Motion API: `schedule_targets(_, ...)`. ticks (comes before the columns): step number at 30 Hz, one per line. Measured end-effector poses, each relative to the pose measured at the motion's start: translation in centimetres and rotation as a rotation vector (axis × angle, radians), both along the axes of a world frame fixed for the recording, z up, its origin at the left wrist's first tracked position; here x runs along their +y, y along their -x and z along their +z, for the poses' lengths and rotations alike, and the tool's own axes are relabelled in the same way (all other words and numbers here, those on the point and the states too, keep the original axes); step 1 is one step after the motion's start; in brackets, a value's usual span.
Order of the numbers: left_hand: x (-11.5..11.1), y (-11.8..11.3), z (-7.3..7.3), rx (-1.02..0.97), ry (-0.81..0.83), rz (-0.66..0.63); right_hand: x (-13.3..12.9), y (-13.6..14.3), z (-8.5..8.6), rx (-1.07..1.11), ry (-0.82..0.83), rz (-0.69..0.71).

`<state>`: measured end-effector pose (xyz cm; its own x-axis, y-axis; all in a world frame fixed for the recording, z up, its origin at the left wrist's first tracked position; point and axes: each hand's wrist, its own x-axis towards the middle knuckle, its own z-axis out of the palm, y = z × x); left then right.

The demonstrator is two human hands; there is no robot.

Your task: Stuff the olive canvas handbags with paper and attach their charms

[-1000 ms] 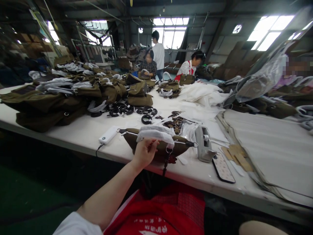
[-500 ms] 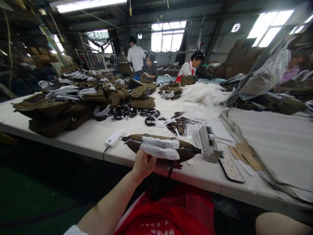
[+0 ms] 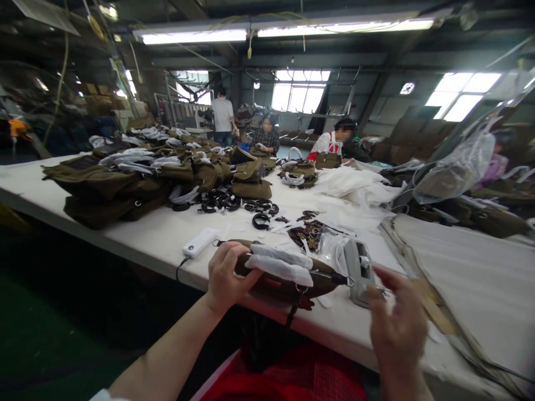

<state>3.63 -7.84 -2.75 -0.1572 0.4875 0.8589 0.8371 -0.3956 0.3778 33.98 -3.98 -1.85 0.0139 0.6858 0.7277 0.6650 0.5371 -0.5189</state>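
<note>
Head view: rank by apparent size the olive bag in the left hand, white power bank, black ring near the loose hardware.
1. olive bag, by far the widest, gripped by the left hand.
2. white power bank.
3. black ring, slightly farther back, so its gap to the power bank is unsure.

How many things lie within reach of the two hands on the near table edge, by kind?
Olive bag, held in the left hand: 1
White power bank: 1
Grey tabletop device, just beyond the open right hand: 1
Clear packet of small dark fittings: 1
Total: 4
</note>
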Motion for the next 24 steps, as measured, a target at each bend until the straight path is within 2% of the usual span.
schedule_targets(3, 1.1, 0.0, 2.6, 0.089, -0.009, -0.173, 0.5, 3.2, -0.2, -0.123, 0.018, 0.157)
schedule_targets(6, 2.2, 0.0, 4.4, 0.186, -0.045, -0.190, 0.7, 6.1, 0.4, -0.120, -0.089, 0.197)
schedule_targets(9, 3.2, 0.1, 5.0, 0.319, -0.019, -0.183, 1.2, 7.8, 1.4, -0.150, -0.145, 0.264)
schedule_targets(12, 4.2, 0.3, 5.3, 0.284, 0.053, -0.226, 2.5, 8.8, 2.3, -0.202, -0.126, 0.308)
schedule_targets(16, 5.6, 0.7, 6.5, 0.159, 0.204, -0.329, 4.5, 9.4, 3.5, -0.201, 0.014, 0.434)
schedule_targets(20, 6.7, 1.6, 8.3, 0.076, 0.424, -0.541, 5.4, 9.1, 4.9, -0.187, 0.200, 0.628)
schedule_targets(24, 7.3, 2.8, 9.4, 0.107, 0.722, -0.776, 5.6, 8.3, 5.6, -0.212, 0.354, 0.782)
